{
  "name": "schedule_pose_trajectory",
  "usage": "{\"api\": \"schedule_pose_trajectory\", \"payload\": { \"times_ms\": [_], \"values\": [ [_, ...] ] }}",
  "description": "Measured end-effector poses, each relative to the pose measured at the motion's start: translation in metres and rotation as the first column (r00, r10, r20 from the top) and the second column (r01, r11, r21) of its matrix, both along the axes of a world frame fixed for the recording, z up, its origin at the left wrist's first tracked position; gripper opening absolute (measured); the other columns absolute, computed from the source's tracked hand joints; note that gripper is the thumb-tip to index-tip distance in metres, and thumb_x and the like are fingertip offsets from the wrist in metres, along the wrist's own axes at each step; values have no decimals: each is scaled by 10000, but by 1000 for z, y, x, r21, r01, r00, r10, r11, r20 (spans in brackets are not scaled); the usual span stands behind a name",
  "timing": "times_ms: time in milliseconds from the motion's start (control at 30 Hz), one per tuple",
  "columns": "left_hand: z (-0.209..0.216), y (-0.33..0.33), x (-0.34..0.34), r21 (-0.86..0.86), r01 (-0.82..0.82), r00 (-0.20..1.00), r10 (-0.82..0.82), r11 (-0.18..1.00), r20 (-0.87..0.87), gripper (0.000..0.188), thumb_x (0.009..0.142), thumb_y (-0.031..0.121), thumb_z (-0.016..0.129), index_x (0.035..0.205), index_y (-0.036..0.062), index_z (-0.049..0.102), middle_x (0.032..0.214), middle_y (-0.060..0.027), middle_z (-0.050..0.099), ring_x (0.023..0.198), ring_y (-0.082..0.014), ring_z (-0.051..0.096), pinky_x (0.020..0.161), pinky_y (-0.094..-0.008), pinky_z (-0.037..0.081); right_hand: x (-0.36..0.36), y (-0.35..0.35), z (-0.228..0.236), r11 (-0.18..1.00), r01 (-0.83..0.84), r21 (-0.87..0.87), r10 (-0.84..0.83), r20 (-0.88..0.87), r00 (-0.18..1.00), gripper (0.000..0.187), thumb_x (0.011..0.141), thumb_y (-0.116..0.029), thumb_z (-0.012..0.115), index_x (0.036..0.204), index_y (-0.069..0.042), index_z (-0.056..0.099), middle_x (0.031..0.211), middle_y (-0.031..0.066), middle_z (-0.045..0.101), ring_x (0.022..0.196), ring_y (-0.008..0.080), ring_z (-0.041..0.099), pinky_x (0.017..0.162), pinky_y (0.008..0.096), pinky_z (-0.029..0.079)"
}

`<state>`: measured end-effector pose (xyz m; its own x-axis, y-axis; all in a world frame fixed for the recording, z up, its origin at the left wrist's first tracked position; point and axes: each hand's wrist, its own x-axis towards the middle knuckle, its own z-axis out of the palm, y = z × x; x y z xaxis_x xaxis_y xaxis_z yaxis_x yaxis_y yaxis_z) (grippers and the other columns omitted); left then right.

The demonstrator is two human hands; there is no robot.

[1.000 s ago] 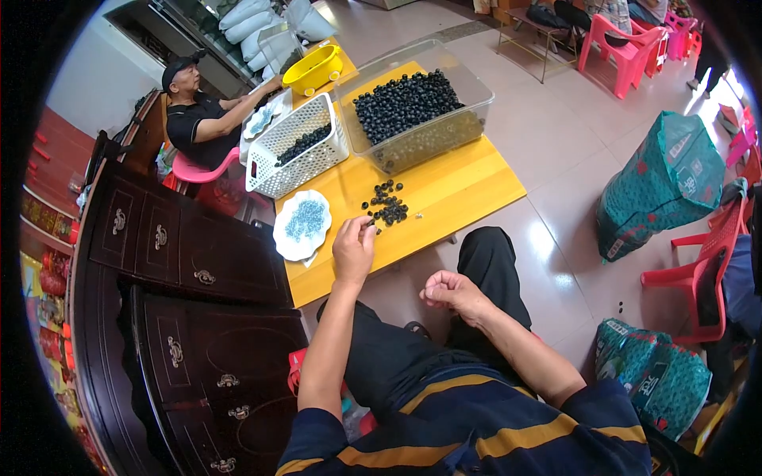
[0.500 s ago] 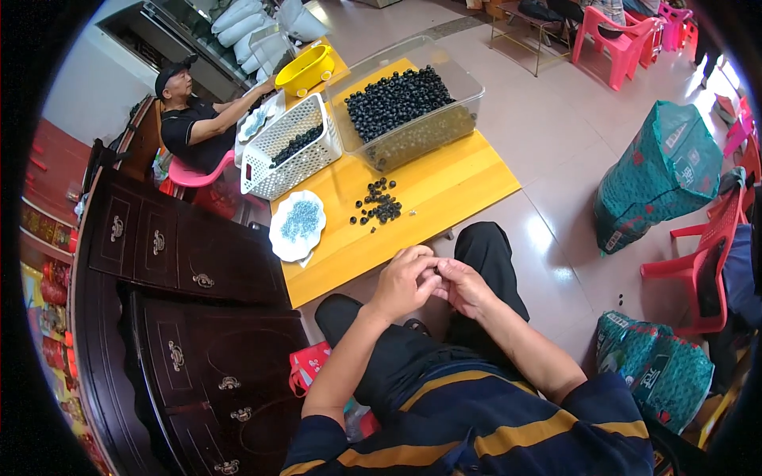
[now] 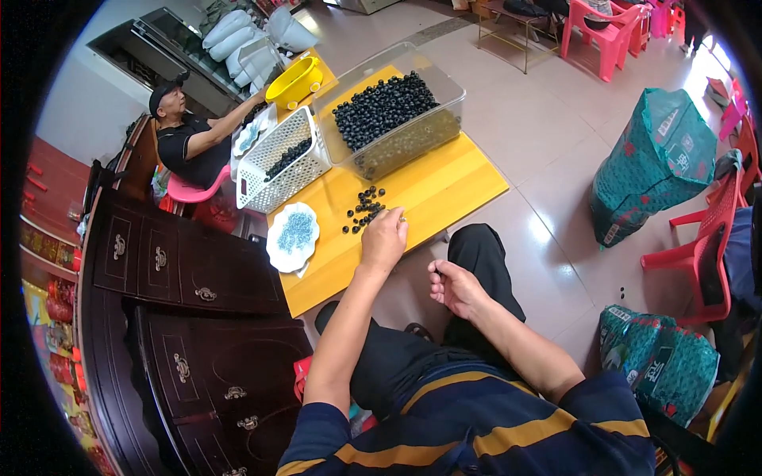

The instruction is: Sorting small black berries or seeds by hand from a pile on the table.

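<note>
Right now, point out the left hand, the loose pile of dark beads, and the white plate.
left hand [image 3: 384,238], head view, on the back of the hand.
loose pile of dark beads [image 3: 363,209], head view, middle of the cluster.
white plate [image 3: 274,255], head view, bare rim at its lower left.

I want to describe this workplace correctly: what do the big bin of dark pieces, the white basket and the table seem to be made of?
Big bin: clear plastic, probably; contents show through its wall.
White basket: likely moulded plastic, with an open lattice wall.
Table: smooth yellow top, perhaps laminate or painted wood; unclear.
</note>
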<state>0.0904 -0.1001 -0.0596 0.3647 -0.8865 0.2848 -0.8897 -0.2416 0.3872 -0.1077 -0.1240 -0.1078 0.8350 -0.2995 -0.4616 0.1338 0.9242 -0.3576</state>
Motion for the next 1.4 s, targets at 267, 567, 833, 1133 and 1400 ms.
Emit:
{"api": "schedule_pose_trajectory", "payload": {
  "times_ms": [267,567,833,1133,1400],
  "values": [
    [-5,5,3,-62,20,1000,-20,998,3,68,865,108,657,908,58,671,878,-161,640,831,-372,644,725,-462,519,0,2,6,999,15,-50,-16,-5,1000,175,1000,-273,526,978,-114,595,761,-24,564,661,112,532,645,255,466],
    [38,60,-66,-119,184,974,-197,976,-108,67,877,83,656,927,56,690,845,-128,661,789,-331,663,695,-392,525,2,5,13,967,48,-250,-59,-36,998,191,992,-256,526,959,-84,605,777,18,574,679,135,534,632,265,447],
    [35,85,-74,-162,177,963,-205,971,-177,92,853,74,686,944,63,691,850,-98,667,770,-300,675,658,-360,533,3,9,1,857,1,-516,18,33,999,275,1038,-351,528,949,-106,611,767,-24,580,665,69,525,630,208,434],
    [33,95,-73,-203,111,942,-168,973,-291,101,820,46,727,919,47,708,814,-96,661,682,-242,652,606,-318,508,-3,8,8,766,-166,-622,184,-35,982,293,1031,-330,515,884,-89,592,746,-18,553,666,75,509,612,229,418],
    [21,101,-71,-232,46,855,-159,972,-494,82,832,0,727,912,13,716,770,-54,665,620,-115,592,585,-251,475,-6,9,21,737,-205,-644,221,-57,974,226,1040,-298,530,930,-113,599,727,-44,551,644,43,499,572,184,383]
  ]
}}
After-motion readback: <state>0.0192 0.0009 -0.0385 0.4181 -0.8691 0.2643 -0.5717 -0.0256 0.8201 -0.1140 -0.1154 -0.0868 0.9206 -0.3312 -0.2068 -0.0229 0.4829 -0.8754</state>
